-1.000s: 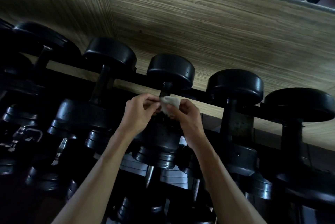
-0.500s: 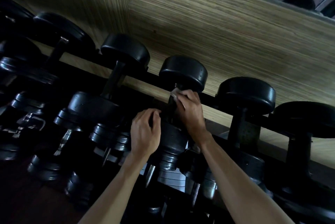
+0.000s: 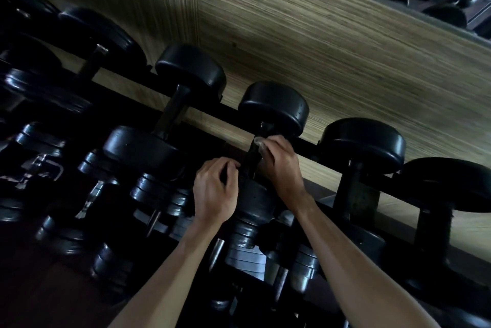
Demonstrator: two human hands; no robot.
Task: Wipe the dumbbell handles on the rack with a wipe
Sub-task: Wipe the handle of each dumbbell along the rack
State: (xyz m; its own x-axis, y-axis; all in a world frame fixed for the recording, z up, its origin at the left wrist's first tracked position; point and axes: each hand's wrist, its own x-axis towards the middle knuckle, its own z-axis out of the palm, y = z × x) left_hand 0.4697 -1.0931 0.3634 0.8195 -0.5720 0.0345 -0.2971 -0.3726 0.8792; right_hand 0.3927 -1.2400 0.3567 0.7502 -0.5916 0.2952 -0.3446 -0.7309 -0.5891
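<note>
Black rack (image 3: 313, 145) along wood-grain wall, middle dumbbell (image 3: 273, 107) on its top rail: right hand (image 3: 281, 165) curled round the handle just under the far head, pressing the wipe (image 3: 258, 141) on it; left hand (image 3: 214, 191) loosely curled beside the handle, gripping nothing visible.

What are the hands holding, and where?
The right hand presses a white wipe around the top of the dumbbell handle. The left hand rests lower on that handle; its grip is unclear.
</note>
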